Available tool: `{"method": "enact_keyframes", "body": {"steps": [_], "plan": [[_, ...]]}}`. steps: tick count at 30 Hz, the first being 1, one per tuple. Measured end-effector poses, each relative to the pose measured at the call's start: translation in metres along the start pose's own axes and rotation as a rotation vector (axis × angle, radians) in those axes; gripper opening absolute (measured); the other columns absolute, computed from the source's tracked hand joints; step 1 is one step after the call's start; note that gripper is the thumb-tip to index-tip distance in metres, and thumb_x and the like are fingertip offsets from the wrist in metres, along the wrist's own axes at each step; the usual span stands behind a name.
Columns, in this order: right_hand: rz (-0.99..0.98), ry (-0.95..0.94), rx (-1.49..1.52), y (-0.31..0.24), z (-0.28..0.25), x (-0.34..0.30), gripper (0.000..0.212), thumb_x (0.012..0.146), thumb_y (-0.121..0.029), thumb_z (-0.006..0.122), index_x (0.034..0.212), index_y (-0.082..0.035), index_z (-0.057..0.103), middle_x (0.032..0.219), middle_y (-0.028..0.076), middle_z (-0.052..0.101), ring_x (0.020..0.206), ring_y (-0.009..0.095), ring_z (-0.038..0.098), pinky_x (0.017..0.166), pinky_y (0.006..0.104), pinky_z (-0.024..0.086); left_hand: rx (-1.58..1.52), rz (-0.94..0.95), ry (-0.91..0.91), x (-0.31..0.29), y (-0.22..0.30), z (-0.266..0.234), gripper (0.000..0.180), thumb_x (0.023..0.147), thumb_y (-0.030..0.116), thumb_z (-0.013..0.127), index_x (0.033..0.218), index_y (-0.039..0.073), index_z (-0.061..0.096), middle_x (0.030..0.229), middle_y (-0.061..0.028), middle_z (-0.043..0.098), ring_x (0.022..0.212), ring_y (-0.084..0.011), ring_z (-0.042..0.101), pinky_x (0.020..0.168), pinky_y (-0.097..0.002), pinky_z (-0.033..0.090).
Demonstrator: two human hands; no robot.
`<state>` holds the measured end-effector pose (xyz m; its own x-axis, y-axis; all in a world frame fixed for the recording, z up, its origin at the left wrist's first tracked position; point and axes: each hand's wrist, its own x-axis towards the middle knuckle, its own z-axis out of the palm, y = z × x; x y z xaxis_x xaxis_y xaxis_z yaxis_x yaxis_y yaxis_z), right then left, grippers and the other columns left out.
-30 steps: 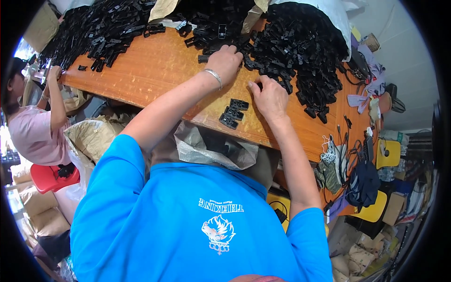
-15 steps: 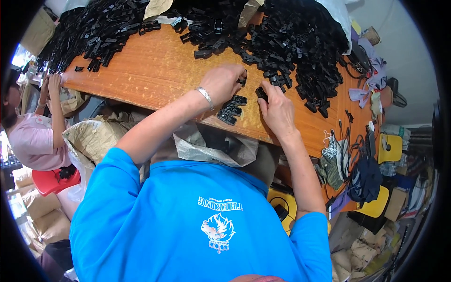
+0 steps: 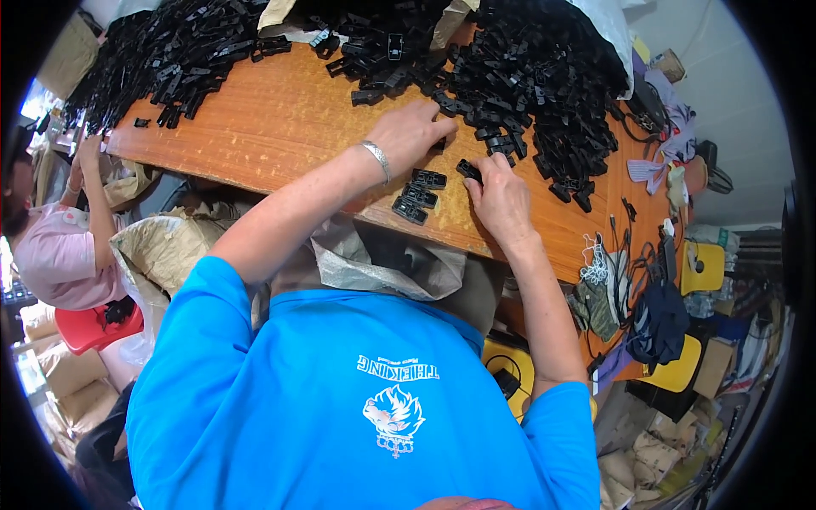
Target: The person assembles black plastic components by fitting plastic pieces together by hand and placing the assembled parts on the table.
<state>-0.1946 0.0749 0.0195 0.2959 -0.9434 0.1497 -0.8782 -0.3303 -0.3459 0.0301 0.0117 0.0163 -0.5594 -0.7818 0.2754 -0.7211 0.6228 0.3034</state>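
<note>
Up near the middle of the frame, my left hand (image 3: 410, 132) sits palm-down on the orange wooden desk (image 3: 255, 119), fingers curled over a black plastic clip at the edge of the big heap. Can't really tell if that grip is pinching the clip or just resting on it, the knuckles hide it. There's a silver bracelet (image 3: 375, 160) on that wrist.

Right hand (image 3: 501, 200) is just to the right of it, grip closed on one black clip (image 3: 469, 170) between thumb and fingertips, right at the desk surface.

Between the two hands and a bit lower sits a little row of finished clips (image 3: 419, 195), three or so, lined up near the desk's front edge.

Huge pile of black clips (image 3: 544, 93) fills the upper right of the frame, another pile (image 3: 170, 59) in the upper left. A grey sack (image 3: 382, 259) hangs under the desk edge. Far left, another person in a pink shirt (image 3: 55, 259) is working too.
</note>
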Motion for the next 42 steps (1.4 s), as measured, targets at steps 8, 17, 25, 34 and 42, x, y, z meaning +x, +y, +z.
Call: {"method": "enact_keyframes", "body": {"steps": [8, 17, 25, 34, 42], "plan": [[0.032, 0.065, 0.098, 0.003, -0.003, 0.003, 0.026, 0.089, -0.013, 0.081, 0.111, -0.001, 0.074, 0.106, 0.017, 0.068, 0.093, 0.038, 0.072, 0.080, 0.0483, 0.059, -0.037, 0.017, 0.006, 0.001, -0.008, 0.002, 0.027, 0.079, 0.017, 0.085, 0.103, 0.010, 0.074, 0.104, -0.0106, 0.064, 0.108, -0.0329, 0.063, 0.091, -0.0438, 0.054], [-0.024, 0.174, 0.237, -0.020, 0.007, 0.027, 0.027, 0.084, -0.010, 0.085, 0.108, -0.004, 0.077, 0.101, 0.014, 0.069, 0.089, 0.037, 0.072, 0.078, 0.0460, 0.058, -0.237, -0.117, -0.013, -0.012, -0.011, 0.017, 0.035, 0.079, 0.025, 0.090, 0.102, 0.006, 0.074, 0.102, -0.0123, 0.067, 0.105, -0.0349, 0.064, 0.091, -0.0449, 0.052], [-0.128, 0.090, 0.123, -0.018, 0.013, 0.035, 0.027, 0.083, -0.007, 0.086, 0.109, -0.004, 0.079, 0.098, 0.014, 0.067, 0.086, 0.036, 0.070, 0.076, 0.0449, 0.057, -0.297, -0.188, -0.050, -0.010, -0.009, 0.014, 0.035, 0.080, 0.028, 0.090, 0.102, 0.004, 0.076, 0.100, -0.0121, 0.068, 0.104, -0.0334, 0.064, 0.092, -0.0434, 0.052], [-0.091, 0.097, 0.145, -0.018, 0.011, 0.031, 0.029, 0.081, -0.012, 0.089, 0.107, -0.003, 0.080, 0.096, 0.014, 0.065, 0.085, 0.035, 0.069, 0.076, 0.0452, 0.056, -0.606, -0.135, -0.134, -0.007, -0.024, 0.011, 0.030, 0.087, 0.028, 0.086, 0.102, 0.004, 0.077, 0.097, -0.0117, 0.070, 0.097, -0.0311, 0.067, 0.087, -0.0402, 0.054], [0.056, -0.015, 0.325, -0.004, 0.015, 0.036, 0.032, 0.079, -0.022, 0.091, 0.104, -0.004, 0.083, 0.091, 0.017, 0.074, 0.086, 0.036, 0.073, 0.076, 0.0451, 0.058, -0.418, -0.307, -0.207, 0.004, -0.014, 0.006, 0.019, 0.090, 0.022, 0.081, 0.093, 0.004, 0.076, 0.090, -0.0145, 0.074, 0.087, -0.0326, 0.070, 0.080, -0.0422, 0.055]]}}
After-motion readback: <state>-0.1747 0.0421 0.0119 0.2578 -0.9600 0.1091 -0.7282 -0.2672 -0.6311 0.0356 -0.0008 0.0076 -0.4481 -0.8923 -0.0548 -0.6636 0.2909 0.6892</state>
